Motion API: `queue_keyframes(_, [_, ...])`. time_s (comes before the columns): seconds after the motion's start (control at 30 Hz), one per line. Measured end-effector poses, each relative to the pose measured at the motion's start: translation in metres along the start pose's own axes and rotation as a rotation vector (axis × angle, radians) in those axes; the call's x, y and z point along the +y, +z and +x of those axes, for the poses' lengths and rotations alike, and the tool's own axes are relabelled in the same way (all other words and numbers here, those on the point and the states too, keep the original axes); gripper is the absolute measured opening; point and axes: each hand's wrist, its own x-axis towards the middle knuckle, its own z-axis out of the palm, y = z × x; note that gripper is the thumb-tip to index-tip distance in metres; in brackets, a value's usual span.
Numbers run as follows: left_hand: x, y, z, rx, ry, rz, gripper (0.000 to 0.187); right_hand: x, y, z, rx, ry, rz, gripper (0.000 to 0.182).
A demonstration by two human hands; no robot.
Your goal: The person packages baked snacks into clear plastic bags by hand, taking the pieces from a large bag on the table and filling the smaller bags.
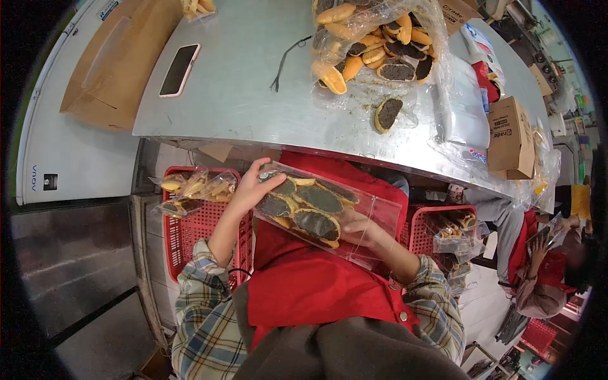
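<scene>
A clear plastic bag (373, 204) with several oval bread pieces (318, 226) covered in a dark topping lies across my lap area, above the red apron. My left hand (254, 189) grips the bag's left end, thumb on top and fingers curled around the edge. At the other end, my right hand (359, 228) shows through the film, its bent fingers against the bread's right edge. Some of its fingertips are hidden. On the metal table ahead, a large open plastic bag (437, 28) holds many more such pieces, and a single topped piece (388, 115) lies in front of it.
Red baskets with bagged bread stand at left (174, 244) and right (418, 231) below the table edge. A phone (180, 71), a dark tie (278, 71), a brown paper bag (123, 60) and a carton (510, 136) are around. Another person (546, 278) works at far right.
</scene>
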Motion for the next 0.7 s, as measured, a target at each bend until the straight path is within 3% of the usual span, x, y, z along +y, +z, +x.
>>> queue_keyframes(0.23, [-0.009,-0.004,0.012,0.005,-0.041,0.069,0.071,-0.001,-0.012,0.004,-0.014,-0.068,-0.268,0.083])
queue_keyframes(0.33, [-0.007,-0.007,0.0,-0.001,0.109,-0.037,0.065,-0.017,-0.007,0.004,-0.027,0.128,-0.408,0.077])
queue_keyframes(0.4, [0.002,-0.013,-0.008,0.031,0.18,-0.176,0.06,-0.047,0.018,0.006,-0.13,0.151,-1.219,0.067])
queue_keyframes(0.47, [0.014,-0.025,-0.015,0.098,0.171,-0.359,0.055,-0.062,0.034,0.011,-0.277,-0.314,-2.005,0.052])
queue_keyframes(0.57, [0.019,-0.047,-0.026,-0.021,-0.209,-0.052,0.055,-0.045,0.026,0.02,-0.182,-0.426,-1.899,0.05])
queue_keyframes(0.6, [0.023,-0.049,-0.026,-0.182,-0.296,0.193,0.062,-0.04,0.023,0.02,-0.242,-0.343,-1.866,0.052])
queue_keyframes(0.7, [-0.003,-0.045,-0.034,-0.298,-0.246,0.188,0.068,-0.036,0.003,0.004,-0.268,0.011,-1.483,0.052])
